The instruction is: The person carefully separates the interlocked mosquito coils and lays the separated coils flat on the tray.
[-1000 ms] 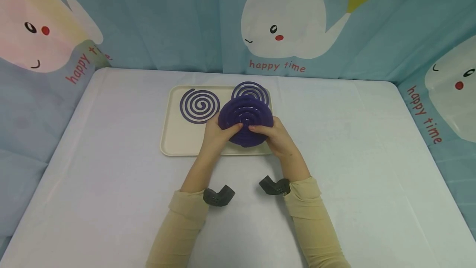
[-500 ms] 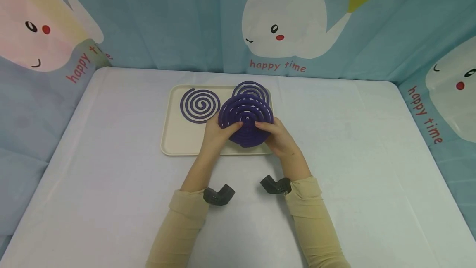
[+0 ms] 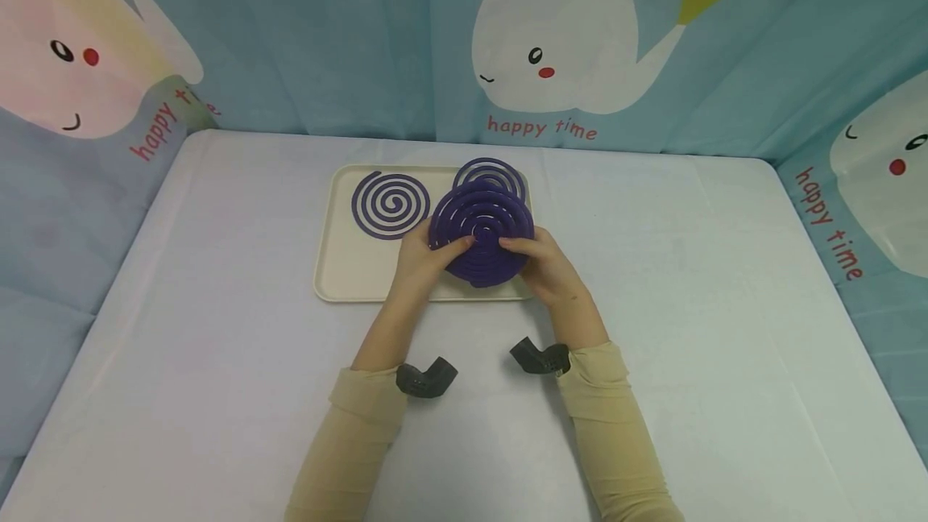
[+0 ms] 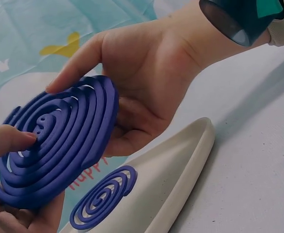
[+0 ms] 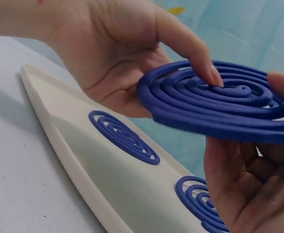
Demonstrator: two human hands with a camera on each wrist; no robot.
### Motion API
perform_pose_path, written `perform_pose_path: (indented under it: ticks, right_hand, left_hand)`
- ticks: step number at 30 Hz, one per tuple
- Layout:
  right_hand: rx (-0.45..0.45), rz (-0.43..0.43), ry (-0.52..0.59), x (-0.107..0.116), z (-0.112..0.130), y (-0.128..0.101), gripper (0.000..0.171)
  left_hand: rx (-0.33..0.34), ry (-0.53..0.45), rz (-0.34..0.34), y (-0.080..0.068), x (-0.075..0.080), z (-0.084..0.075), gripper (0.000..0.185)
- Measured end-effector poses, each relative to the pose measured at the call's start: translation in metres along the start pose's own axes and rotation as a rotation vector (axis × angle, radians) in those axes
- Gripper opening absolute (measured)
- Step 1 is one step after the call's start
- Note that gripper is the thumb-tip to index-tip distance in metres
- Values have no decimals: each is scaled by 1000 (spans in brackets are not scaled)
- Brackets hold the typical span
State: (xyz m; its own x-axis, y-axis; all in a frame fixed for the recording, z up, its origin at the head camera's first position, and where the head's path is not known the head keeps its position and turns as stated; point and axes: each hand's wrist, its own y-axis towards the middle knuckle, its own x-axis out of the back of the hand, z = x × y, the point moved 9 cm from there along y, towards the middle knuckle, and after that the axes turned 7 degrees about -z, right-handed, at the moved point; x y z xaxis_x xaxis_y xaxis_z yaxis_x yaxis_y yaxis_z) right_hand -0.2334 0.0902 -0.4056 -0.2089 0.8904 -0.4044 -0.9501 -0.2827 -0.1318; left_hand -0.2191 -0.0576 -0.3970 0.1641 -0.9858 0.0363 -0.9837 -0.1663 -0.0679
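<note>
A thick purple spiral coil (image 3: 482, 232) is held just above the near right part of a cream tray (image 3: 341, 268). My left hand (image 3: 441, 252) grips its left side, thumb on top near the centre and fingers underneath. My right hand (image 3: 520, 252) grips the right side the same way. In the left wrist view the coil (image 4: 55, 150) tilts between my left thumb (image 4: 8, 141) and the right hand (image 4: 147, 82). In the right wrist view the coil (image 5: 219, 107) lies nearly level above the tray (image 5: 59, 141), with the left hand's thumb (image 5: 190, 48) on it.
Two thin purple spirals lie flat on the tray, one at the far left (image 3: 389, 205) and one at the far right (image 3: 489, 171), partly hidden by the held coil. The tray sits on a white-covered table (image 3: 217, 361). A blue cartoon curtain (image 3: 326, 39) backs it.
The held coil has shifted slightly and sits a little more level than a second ago. Both hands keep their grip in nearly the same place.
</note>
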Motion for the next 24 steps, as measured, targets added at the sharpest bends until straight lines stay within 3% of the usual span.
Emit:
perform_pose_path:
  ticks: [5,11,17,24]
  right_hand:
    - [17,-21,-52,-1,3,0,31]
    - [23,12,-62,-3,2,-1,32]
    - [17,75,-93,-9,-1,-1,32]
    - [23,60,-106,-11,0,-2,31]
  left_hand:
    - [2,-13,-17,0,1,1,49]
    - [9,-2,-25,0,0,1,50]
    - [2,57,-42,-1,5,-1,54]
    - [-6,131,-91,2,11,0,57]
